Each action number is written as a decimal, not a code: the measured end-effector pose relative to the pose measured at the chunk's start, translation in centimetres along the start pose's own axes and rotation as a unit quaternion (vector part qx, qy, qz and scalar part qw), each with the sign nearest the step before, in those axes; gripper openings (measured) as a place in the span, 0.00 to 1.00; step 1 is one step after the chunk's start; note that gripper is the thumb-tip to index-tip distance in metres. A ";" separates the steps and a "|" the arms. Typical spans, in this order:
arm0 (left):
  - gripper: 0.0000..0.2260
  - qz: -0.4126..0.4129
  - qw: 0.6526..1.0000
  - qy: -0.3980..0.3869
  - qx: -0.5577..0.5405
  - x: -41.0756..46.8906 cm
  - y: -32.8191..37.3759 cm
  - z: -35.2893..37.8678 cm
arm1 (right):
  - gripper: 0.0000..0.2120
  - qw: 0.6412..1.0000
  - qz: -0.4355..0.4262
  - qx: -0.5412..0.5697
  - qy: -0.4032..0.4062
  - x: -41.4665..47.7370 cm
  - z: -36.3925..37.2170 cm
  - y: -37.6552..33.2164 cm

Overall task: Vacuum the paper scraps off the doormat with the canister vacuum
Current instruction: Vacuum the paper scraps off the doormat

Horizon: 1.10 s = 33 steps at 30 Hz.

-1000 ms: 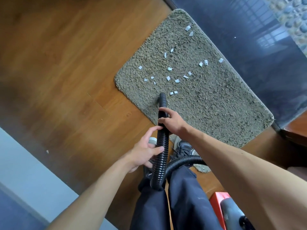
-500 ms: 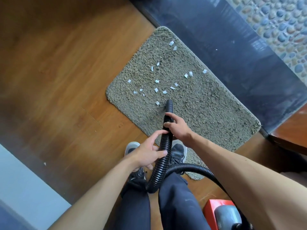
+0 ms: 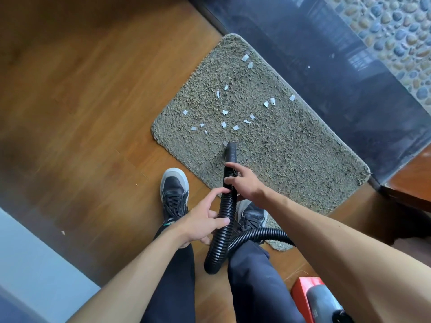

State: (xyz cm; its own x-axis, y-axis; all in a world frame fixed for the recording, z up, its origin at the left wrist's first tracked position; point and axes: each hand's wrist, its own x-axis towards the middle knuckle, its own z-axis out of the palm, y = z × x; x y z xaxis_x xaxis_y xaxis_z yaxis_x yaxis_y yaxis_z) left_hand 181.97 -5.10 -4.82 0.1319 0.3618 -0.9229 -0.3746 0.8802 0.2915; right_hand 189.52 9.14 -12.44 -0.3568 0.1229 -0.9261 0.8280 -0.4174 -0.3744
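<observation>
Our right hand and left hand gripped the hose; with the nozzle close to the shaggy doormat, we feared suction could seize the pile and miss the scraps.

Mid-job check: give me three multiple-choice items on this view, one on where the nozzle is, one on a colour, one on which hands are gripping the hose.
1. Where on the doormat is the nozzle?
A. At its far corner.
B. By its near edge, beside a scrap.
C. At its right end.

2. Which colour shows on the canister vacuum?
A. Red.
B. Yellow.
C. Green.

3. Which hands grip the hose?
A. Left only.
B. Right only.
C. Both.

Key:
1 B, the tip sits just inside the edge nearest the person.
2 A, red casing shows at lower right.
3 C, the right hand wraps it high up and the left hand holds it lower down.
</observation>
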 end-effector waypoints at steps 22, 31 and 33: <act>0.27 0.032 0.990 0.042 -0.132 -1.5 -2.3 -5.7 | 0.27 0.982 -0.063 -0.175 0.005 3.2 6.7 -4.9; 0.30 0.048 0.989 0.078 -0.119 -2.0 -2.5 -8.3 | 0.27 0.973 -0.071 -0.219 -0.006 4.6 8.7 -7.2; 0.30 0.046 0.988 0.085 -0.119 -2.1 -2.6 -8.6 | 0.27 0.974 -0.060 -0.218 -0.012 4.8 9.1 -7.5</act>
State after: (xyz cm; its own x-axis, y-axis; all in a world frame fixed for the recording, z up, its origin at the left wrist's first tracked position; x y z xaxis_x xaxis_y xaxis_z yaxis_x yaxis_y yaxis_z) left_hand 174.75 -10.85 -5.80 -0.0617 0.3624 -0.9300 -0.5851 0.7417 0.3279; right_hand 177.67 4.70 -13.62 -0.4683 0.1247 -0.8747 0.8827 0.0212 -0.4695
